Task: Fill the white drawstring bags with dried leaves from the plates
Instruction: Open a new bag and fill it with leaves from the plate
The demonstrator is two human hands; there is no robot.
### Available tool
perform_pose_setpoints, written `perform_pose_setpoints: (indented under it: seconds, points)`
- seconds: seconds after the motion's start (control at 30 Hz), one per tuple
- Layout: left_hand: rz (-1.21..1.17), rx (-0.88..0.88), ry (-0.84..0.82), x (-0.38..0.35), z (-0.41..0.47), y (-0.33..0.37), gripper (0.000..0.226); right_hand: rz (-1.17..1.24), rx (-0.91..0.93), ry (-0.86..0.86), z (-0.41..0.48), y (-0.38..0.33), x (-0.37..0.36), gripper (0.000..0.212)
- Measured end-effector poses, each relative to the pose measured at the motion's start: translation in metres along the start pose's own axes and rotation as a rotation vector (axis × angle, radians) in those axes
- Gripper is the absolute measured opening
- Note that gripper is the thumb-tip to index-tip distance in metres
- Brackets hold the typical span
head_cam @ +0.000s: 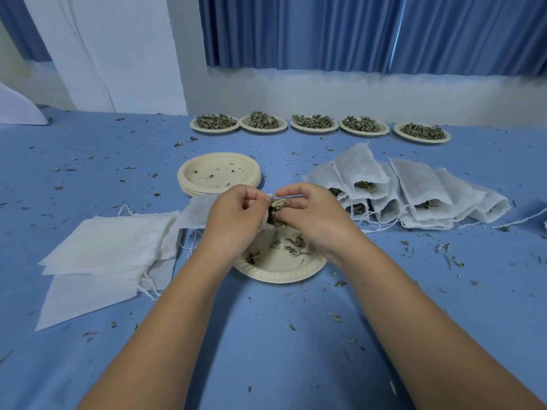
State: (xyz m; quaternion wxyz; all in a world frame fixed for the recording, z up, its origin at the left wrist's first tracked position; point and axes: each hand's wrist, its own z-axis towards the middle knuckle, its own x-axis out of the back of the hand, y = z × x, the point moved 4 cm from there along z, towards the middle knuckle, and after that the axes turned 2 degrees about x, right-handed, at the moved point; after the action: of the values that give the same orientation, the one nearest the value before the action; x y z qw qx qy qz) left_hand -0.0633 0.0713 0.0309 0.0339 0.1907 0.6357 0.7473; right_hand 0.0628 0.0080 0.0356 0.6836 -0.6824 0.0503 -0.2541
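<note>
My left hand [236, 213] pinches the mouth of a white drawstring bag [196, 213] that trails off to the left. Against that opening, my right hand [307, 213] holds a clump of dried leaves [276, 213] in its fingertips. Both hands hover over a beige paper plate [279, 272] with a few leaves left on it. Flat empty bags [109, 247] lie in a pile at the left. Several filled bags [408, 193] lie at the right, leaves showing in their mouths.
Several plates heaped with dried leaves [263, 124] line the far edge of the blue cloth. A stack of nearly bare plates [219, 173] sits behind my hands. Leaf crumbs are scattered over the cloth. A white wall and blue curtains stand behind.
</note>
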Motion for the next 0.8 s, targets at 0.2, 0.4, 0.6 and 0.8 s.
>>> perform_pose_setpoints:
  seconds: [0.2, 0.4, 0.6, 0.8]
  points:
    - [-0.055, 0.01, -0.034, 0.0, -0.001, 0.004, 0.011, -0.004, 0.071, 0.111, -0.001, 0.003, -0.005, 0.017]
    - [-0.029, 0.024, -0.092, -0.003, -0.004, 0.004, 0.011, -0.159, 0.17, 0.16, -0.002, 0.003, -0.009, 0.019]
    - [-0.115, 0.057, -0.047, 0.002, -0.001, 0.003, 0.012, -0.131, 0.13, -0.002, -0.003, -0.006, -0.007, 0.026]
    - [-0.157, 0.064, -0.048, 0.005, -0.002, 0.004, 0.012, 0.072, 0.072, -0.032, -0.004, -0.007, -0.004, 0.016]
